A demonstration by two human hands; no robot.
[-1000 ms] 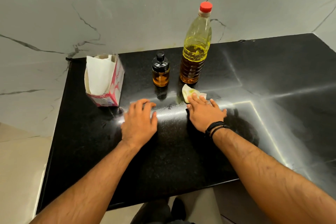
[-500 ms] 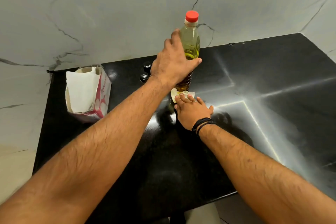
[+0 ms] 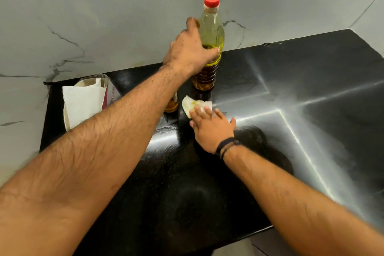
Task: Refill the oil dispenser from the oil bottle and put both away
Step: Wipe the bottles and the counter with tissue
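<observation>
Here the left hand (image 3: 190,54) grips the oil bottle (image 3: 209,48) mid-body; lift it upright while the right hand's (image 3: 212,129) flat fingers press a tissue (image 3: 192,105) on the bench (image 3: 311,89).

Glossy black stone countertop (image 3: 311,110), grey-veined marble wall (image 3: 104,16) behind. White-and-red paper tissue box (image 3: 85,104) at 9 o'clock, crumpled oil-stained white tissue (image 3: 192,105) centre.
</observation>
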